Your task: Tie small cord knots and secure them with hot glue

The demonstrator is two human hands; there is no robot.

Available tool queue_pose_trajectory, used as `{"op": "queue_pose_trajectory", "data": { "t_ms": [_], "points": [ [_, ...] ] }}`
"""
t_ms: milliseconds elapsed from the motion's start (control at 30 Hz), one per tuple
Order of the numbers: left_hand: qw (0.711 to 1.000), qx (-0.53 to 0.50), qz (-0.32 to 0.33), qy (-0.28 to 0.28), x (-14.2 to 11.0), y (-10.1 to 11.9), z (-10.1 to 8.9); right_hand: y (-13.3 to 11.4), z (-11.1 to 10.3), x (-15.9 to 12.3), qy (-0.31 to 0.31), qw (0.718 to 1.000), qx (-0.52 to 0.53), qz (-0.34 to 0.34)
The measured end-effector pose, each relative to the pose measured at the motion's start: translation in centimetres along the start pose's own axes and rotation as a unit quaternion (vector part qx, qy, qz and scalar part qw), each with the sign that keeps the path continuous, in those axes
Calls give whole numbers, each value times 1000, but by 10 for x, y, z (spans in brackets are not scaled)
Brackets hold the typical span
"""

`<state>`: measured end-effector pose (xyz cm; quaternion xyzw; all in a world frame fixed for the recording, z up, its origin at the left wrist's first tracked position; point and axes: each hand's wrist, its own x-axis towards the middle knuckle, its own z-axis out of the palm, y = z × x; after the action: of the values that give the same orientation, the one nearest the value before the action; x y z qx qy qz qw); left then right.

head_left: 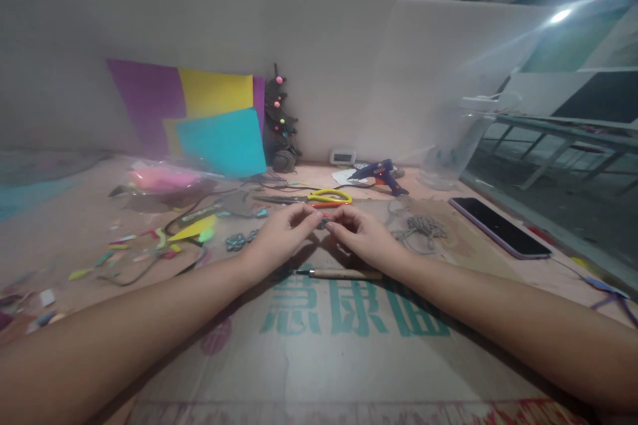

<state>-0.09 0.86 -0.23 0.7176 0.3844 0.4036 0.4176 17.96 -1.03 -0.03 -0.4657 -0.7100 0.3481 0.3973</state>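
Note:
My left hand point(284, 234) and my right hand point(366, 236) meet over the cardboard sheet, fingertips pinched together. Between them is a small dark grey piece point(323, 222), mostly covered by the fingers; its kind cannot be made out. Just below the hands lies a carving tool point(343, 274) with a wooden handle and a dark metal tip pointing left. Behind the fingertips rest scissors point(329, 196) with yellow and orange handles. Beside my left wrist sits a cluster of grey-blue looped pieces point(240, 240). A bundle of grey cord point(423, 228) lies to the right of my right hand.
A blue glue gun point(381, 172) and a small white display point(343, 157) stand at the back. A phone point(498, 228) lies at right near a clear plastic jug point(442, 153). Colourful scraps point(119, 246) litter the left; a small decorated tree point(282, 123) stands against the wall.

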Motion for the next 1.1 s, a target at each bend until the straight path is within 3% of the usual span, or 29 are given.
{"op": "queue_pose_trajectory", "data": {
  "t_ms": [567, 800, 1100],
  "points": [
    [1000, 21, -1, 5, 0, 2, 1, 6, 0, 2, 19, 1000, -1, -6],
    [998, 52, 11, 33, -1, -1, 0, 6, -2, 3, -2, 997, 70, 17],
    [996, 79, 32, 28, -1, 1, 0, 5, -4, 4, -11, 991, 121, 48]
  ]
}}
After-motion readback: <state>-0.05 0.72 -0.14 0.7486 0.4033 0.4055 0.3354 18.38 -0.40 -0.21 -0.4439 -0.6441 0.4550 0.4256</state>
